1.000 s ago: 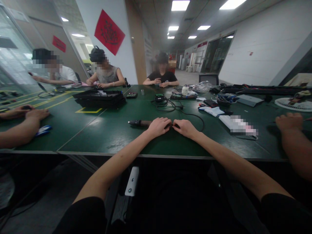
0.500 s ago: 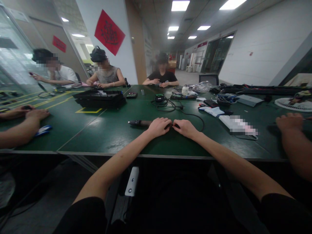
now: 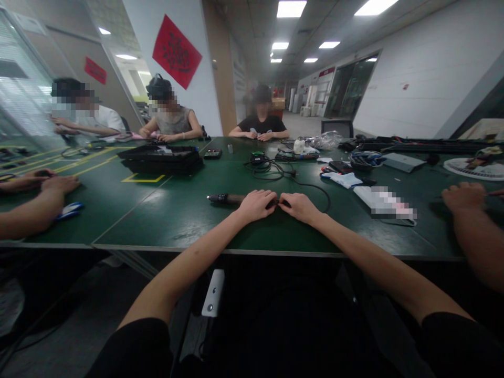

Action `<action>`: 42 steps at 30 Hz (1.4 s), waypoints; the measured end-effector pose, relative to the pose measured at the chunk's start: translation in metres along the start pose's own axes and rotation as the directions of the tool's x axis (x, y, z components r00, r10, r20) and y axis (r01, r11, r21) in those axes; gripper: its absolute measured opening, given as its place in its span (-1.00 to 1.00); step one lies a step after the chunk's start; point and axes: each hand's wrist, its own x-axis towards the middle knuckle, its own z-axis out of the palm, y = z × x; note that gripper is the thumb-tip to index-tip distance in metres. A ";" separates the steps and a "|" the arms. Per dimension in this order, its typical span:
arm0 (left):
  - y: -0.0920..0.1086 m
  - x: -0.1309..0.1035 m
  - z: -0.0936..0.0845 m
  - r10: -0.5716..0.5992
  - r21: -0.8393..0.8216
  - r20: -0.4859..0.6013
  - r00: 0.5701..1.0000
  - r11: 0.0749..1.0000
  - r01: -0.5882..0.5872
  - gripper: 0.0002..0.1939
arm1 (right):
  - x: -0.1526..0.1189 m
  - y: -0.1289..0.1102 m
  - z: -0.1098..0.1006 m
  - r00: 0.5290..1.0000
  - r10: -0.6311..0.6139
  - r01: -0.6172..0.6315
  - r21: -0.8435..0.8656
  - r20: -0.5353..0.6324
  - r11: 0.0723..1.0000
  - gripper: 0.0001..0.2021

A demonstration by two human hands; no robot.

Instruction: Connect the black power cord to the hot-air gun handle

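A dark cylindrical electric screwdriver (image 3: 226, 199) lies on the green table, its tip toward the left. My left hand (image 3: 258, 205) is wrapped round its rear end. Close beside it on the right, my right hand (image 3: 298, 207) has its fingers pinched at the cable end of the tool; the small part between the fingertips is mostly hidden. A black cable (image 3: 321, 190) curves from near my right hand back to a coil (image 3: 260, 161) farther up the table.
A black tray (image 3: 161, 160) stands at the back left. Gloves (image 3: 346, 180), a white packet (image 3: 378, 202) and electronic parts (image 3: 297, 156) lie to the right. Co-workers' hands rest at both sides; several people sit across the table (image 3: 185, 231).
My hands and the screwdriver have hardly moved. At the right edge, a co-worker's hand has shifted slightly left; the person at the far left has lowered a hand.
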 end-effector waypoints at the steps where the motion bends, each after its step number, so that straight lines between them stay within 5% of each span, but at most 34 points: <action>1: 0.000 0.000 0.000 0.008 0.003 -0.003 1.000 1.000 -0.008 -0.76 | 0.000 0.000 0.000 1.000 -0.001 0.001 -0.002 0.000 1.000 -0.96; 42: 0.000 -0.001 -0.002 0.002 0.010 0.015 1.000 1.000 -0.002 -0.79 | 0.000 0.005 0.006 0.999 -0.036 0.036 -0.017 -0.007 0.999 -0.96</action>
